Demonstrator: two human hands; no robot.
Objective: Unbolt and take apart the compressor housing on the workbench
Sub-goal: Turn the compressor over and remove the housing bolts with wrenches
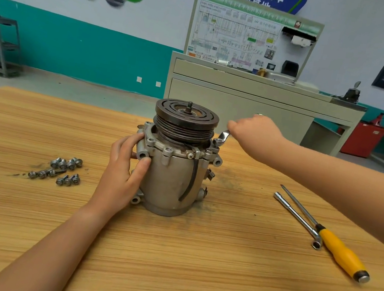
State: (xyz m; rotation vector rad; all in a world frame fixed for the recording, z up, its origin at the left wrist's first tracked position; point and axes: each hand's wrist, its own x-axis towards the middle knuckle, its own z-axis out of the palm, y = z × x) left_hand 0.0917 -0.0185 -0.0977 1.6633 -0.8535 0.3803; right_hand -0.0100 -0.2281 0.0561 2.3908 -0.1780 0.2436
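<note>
Left hand (123,174) grips the compressor housing (170,182) against turning; right hand (255,132) clasps the wrench (223,137) seated at its flange (158,143).

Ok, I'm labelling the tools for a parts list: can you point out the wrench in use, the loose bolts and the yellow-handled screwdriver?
wrench (223,137), head view, on the bare shank just above its ring end.
loose bolts (64,164), head view, on a bolt in the pile's back row.
screwdriver (340,252), head view, on the yellow handle.
</note>
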